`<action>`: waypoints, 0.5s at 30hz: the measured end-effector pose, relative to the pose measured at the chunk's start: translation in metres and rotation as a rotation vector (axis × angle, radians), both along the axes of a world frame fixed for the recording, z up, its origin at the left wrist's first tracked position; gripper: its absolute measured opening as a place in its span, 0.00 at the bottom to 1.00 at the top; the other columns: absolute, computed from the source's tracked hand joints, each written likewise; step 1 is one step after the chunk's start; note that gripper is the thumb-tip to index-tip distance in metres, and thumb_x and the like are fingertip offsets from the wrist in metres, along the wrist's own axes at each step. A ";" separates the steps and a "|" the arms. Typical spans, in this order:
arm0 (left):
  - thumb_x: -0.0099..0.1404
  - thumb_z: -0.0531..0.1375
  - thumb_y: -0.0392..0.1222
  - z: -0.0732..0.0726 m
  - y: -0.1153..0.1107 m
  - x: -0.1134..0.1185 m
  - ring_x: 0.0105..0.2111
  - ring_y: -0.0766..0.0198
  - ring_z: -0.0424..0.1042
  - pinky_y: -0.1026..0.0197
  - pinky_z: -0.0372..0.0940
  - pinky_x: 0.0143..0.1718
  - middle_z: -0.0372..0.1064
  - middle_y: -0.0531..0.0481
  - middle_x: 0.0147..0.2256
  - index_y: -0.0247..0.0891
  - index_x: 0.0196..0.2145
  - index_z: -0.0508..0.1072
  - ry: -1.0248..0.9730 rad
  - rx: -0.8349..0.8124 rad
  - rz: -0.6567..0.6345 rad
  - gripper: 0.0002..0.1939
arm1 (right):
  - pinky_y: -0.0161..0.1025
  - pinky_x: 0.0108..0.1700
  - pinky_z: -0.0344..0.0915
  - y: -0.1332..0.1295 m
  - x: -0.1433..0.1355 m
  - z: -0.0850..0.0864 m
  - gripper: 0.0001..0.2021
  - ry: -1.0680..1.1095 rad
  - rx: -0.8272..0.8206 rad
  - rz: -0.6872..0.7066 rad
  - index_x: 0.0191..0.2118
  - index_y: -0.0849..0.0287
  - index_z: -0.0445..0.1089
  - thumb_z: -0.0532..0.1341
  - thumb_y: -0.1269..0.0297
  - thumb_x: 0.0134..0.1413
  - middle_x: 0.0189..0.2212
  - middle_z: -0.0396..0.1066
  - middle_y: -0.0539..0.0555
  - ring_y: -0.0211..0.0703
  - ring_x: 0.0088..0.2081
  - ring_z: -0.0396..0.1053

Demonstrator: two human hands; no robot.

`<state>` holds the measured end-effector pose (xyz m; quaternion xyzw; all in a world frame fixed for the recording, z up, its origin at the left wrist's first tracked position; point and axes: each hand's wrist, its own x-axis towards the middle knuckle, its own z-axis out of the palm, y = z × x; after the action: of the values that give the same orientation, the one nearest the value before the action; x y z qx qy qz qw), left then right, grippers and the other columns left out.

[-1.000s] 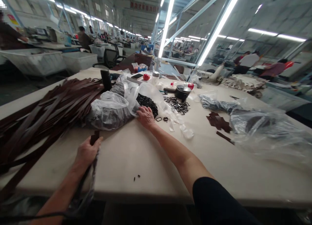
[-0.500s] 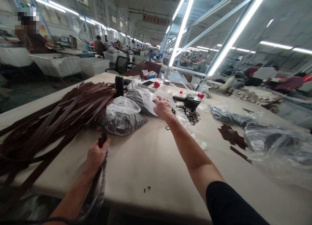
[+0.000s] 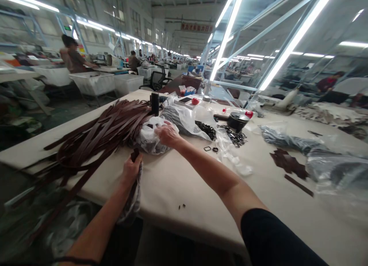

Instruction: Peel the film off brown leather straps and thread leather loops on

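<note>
On the counter [image 3: 178, 181] in front of you, your right hand [image 3: 167, 134] rests on a clear plastic bag [image 3: 149, 137] filled with dark small parts, your fingers curled down over its crumpled top. The bag sits just beside the heap of long brown leather straps [image 3: 100, 135] that spreads across the left part of the counter. Your left hand [image 3: 130, 170] is closed around the end of a dark brown strap piece [image 3: 134, 154], which stands up out of your fist near the counter's near edge; a limp piece of clear plastic [image 3: 132, 202] hangs down from the same grip over the edge.

Behind your right hand lies a second, larger plastic bag [image 3: 184, 120], and a loose pile of black metal buckles [image 3: 206, 128] lies at its open side. Two single buckles [image 3: 209, 148] lie on the bare counter just right of your forearm. Farther back stand a black cylindrical bottle [image 3: 155, 103] and a round black tin [image 3: 236, 121] with more metal rings [image 3: 235, 137] spilled in front of it. To the right, a small stack of cut brown leather pieces [image 3: 286, 162] lies near more clear bags [image 3: 330, 170].
</note>
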<state>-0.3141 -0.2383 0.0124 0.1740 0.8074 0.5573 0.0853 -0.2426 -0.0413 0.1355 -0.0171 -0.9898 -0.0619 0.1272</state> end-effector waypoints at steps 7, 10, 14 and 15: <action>0.59 0.57 0.57 -0.004 -0.003 -0.003 0.27 0.53 0.74 0.56 0.70 0.31 0.71 0.46 0.23 0.39 0.29 0.71 0.033 0.067 0.063 0.17 | 0.49 0.69 0.44 -0.022 0.128 -0.016 0.13 0.109 0.044 0.037 0.37 0.59 0.73 0.52 0.75 0.66 0.33 0.73 0.54 0.44 0.39 0.68; 0.62 0.53 0.57 -0.007 -0.002 0.009 0.24 0.56 0.73 0.57 0.69 0.27 0.71 0.47 0.24 0.38 0.33 0.71 0.040 0.090 0.056 0.19 | 0.48 0.69 0.45 -0.016 0.181 -0.034 0.13 0.118 0.016 -0.031 0.35 0.59 0.72 0.52 0.76 0.65 0.33 0.72 0.54 0.44 0.39 0.67; 0.62 0.54 0.57 -0.009 0.001 0.033 0.33 0.50 0.77 0.53 0.72 0.37 0.76 0.42 0.30 0.38 0.33 0.72 0.094 0.059 0.033 0.19 | 0.48 0.68 0.46 -0.010 0.241 -0.062 0.13 0.061 0.006 -0.149 0.35 0.60 0.73 0.52 0.77 0.64 0.33 0.73 0.54 0.44 0.39 0.67; 0.61 0.56 0.56 -0.009 0.003 0.039 0.37 0.48 0.77 0.52 0.71 0.42 0.77 0.41 0.32 0.38 0.33 0.73 0.118 0.041 0.032 0.18 | 0.48 0.68 0.46 -0.012 0.254 -0.068 0.13 0.027 0.004 -0.166 0.35 0.60 0.73 0.52 0.77 0.64 0.34 0.73 0.54 0.43 0.39 0.67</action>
<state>-0.2755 -0.2358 0.0030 0.1956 0.8022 0.5636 0.0250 0.0110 -0.0534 0.0670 -0.0999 -0.9830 -0.0738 0.1352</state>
